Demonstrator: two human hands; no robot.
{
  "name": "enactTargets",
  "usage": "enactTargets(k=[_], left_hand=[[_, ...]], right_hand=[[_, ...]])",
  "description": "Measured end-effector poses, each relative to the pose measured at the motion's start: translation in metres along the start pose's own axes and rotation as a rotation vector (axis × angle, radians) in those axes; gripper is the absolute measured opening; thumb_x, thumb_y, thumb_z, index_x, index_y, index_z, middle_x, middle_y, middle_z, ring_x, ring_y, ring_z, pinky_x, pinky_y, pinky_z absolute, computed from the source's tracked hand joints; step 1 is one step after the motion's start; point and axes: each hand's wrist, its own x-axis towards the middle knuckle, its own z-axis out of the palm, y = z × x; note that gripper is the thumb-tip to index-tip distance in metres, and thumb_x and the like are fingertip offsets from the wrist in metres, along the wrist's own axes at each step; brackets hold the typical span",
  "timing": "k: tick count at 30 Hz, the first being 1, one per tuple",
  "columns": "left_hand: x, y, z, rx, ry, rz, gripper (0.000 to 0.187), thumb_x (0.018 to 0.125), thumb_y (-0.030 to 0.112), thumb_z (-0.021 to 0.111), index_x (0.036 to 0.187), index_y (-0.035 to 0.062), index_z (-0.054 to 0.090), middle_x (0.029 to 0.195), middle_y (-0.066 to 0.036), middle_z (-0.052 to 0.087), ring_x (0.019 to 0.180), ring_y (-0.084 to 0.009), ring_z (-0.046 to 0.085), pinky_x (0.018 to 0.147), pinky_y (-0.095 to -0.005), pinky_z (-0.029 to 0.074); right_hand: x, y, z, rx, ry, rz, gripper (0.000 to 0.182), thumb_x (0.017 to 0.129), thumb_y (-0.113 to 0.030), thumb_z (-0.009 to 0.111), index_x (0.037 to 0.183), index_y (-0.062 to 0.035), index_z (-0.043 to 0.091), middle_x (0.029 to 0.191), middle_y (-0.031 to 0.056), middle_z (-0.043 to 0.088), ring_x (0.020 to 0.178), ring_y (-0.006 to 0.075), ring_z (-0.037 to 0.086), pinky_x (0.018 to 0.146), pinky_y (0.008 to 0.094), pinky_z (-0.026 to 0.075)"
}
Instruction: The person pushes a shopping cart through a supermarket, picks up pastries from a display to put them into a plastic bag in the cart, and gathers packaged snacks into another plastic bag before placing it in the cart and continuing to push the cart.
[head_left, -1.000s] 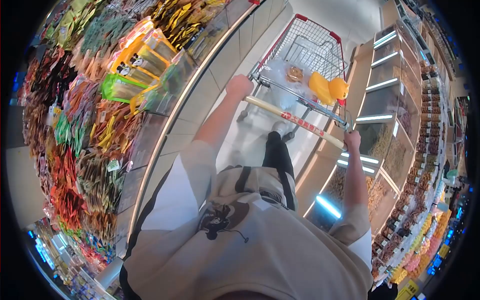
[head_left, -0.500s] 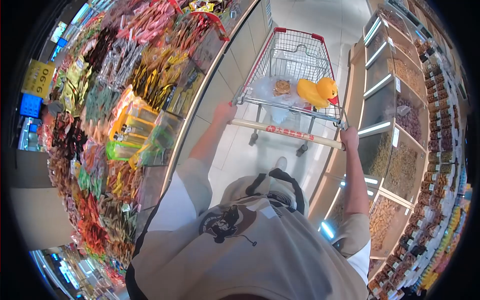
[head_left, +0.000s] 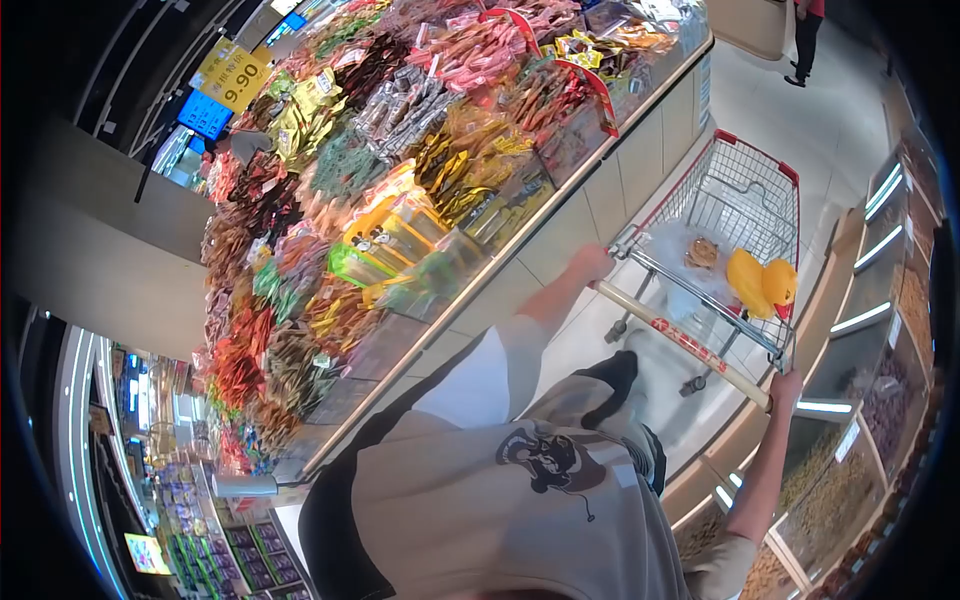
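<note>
A person in a beige top with a dark printed figure is gripping a shopping cart (head_left: 788,173) in a store aisle, its pale handle bar (head_left: 685,343) spanning the space between both hands. The left hand (head_left: 592,263) is clasping the bar's left end beside the metal frame, its fingers clamping there while their tips are staying out of clear view. The right hand (head_left: 786,386) is holding the opposite end, fingers bending around it, near a wooden bin unit (head_left: 843,255). Between the hands, the bar is displaying red lettering, and the cart's basket is extending ahead, beyond the fingers.

Two hands are holding one cart. Two wheels are showing beneath it, and two red corner pieces are capping its far rim. Inside, one yellow duck (head_left: 750,284) is sitting toward the right, apart from both hands. One clear plastic bag (head_left: 672,250) is resting to its left, with one brown item (head_left: 702,253) showing there.

At left, one counter (head_left: 640,150) is carrying colourful packets (head_left: 410,110), crowding too closely to count. Behind them, one yellow sign (head_left: 232,78) is reading 9.90, with one blue sign (head_left: 205,114) hanging just below. Beyond the cart, one other person (head_left: 806,40) is standing in dark trousers
</note>
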Motion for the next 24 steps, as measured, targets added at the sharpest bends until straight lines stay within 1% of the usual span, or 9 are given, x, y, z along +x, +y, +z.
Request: enactTargets(k=[6,9,11,12,13,14,16,18,24], left_hand=[[0.041,0.003,0.001,-0.011,0.005,0.008,0.030,0.079,0.022,0.051,0.081,-0.0039,0.066,0.069,-0.018,0.066,0.060,-0.0261,0.067,0.054,-0.0353,0.055],[0.058,0.005,-0.001,-0.025,-0.014,0.017,0.032,0.080,0.025,0.049,0.080,-0.0017,0.066,0.071,-0.018,0.066,0.061,-0.0256,0.067,0.059,-0.0359,0.056],[0.055,0.011,-0.010,0.068,0.059,0.053,0.032,0.081,0.025,0.047,0.082,0.0014,0.068,0.073,-0.017,0.067,0.064,-0.0261,0.067,0.066,-0.0379,0.055],[0.062,0.009,-0.008,0.066,0.046,0.106,0.032,0.082,0.027,0.048,0.082,0.0018,0.068,0.074,-0.017,0.067,0.065,-0.0273,0.067,0.066,-0.0389,0.054],[0.076,0.006,-0.006,0.064,0.032,0.158,0.032,0.083,0.028,0.049,0.083,0.0022,0.068,0.075,-0.016,0.067,0.067,-0.0284,0.067,0.066,-0.0399,0.054],[0.085,0.004,-0.004,0.060,0.017,0.210,0.032,0.083,0.030,0.051,0.083,0.0026,0.068,0.075,-0.016,0.067,0.068,-0.0296,0.067,0.067,-0.0410,0.053],[0.093,0.006,-0.007,0.003,-0.027,0.080,0.037,0.082,0.035,0.055,0.078,-0.0001,0.066,0.069,-0.016,0.065,0.062,-0.0285,0.066,0.060,-0.0401,0.054],[0.088,0.016,-0.013,-0.151,-0.032,0.055,0.036,0.081,0.035,0.057,0.075,0.0003,0.064,0.062,-0.013,0.061,0.058,-0.0249,0.064,0.056,-0.0386,0.053],[0.108,-0.002,0.000,-0.355,-0.101,0.083,0.034,0.082,0.031,0.057,0.076,-0.0021,0.061,0.062,-0.011,0.060,0.053,-0.0207,0.060,0.052,-0.0353,0.048]], right_hand=[[0.012,-0.002,0.006,0.014,0.067,-0.087,0.033,0.078,-0.022,0.062,0.087,0.0097,0.061,0.076,0.0269,0.061,0.075,0.0393,0.063,0.066,0.0459,0.048],[0.020,-0.006,0.009,0.028,0.039,-0.073,0.035,0.078,-0.023,0.063,0.092,0.0092,0.061,0.076,0.0258,0.062,0.071,0.0388,0.062,0.064,0.0455,0.047],[0.028,-0.002,0.021,0.177,0.024,-0.148,0.030,0.082,-0.018,0.059,0.101,0.0054,0.061,0.076,0.0219,0.062,0.065,0.0361,0.061,0.061,0.0446,0.046],[0.020,-0.014,0.019,0.503,-0.109,0.018,0.027,0.083,-0.015,0.056,0.102,0.0034,0.061,0.080,0.0219,0.062,0.073,0.0337,0.061,0.066,0.0465,0.047],[0.051,0.050,0.054,-0.108,0.068,-0.294,0.031,0.075,-0.014,0.060,0.101,0.0019,0.064,0.087,0.0268,0.064,0.081,0.0415,0.063,0.069,0.0457,0.049],[0.050,0.032,0.049,0.122,0.073,-0.173,0.030,0.075,-0.016,0.062,0.098,0.0035,0.063,0.086,0.0282,0.063,0.081,0.0432,0.062,0.068,0.0460,0.048],[0.043,0.004,0.026,0.076,-0.056,-0.031,0.028,0.075,-0.018,0.061,0.090,0.0062,0.061,0.080,0.0297,0.061,0.080,0.0429,0.062,0.068,0.0478,0.047],[0.045,-0.002,0.020,-0.025,-0.010,-0.118,0.025,0.078,-0.019,0.060,0.080,0.0050,0.055,0.076,0.0283,0.060,0.081,0.0445,0.061,0.067,0.0481,0.047],[0.050,0.001,0.007,-0.033,-0.098,-0.131,0.018,0.085,-0.014,0.053,0.090,0.0032,0.052,0.069,0.0212,0.062,0.065,0.0358,0.064,0.058,0.0436,0.049]])
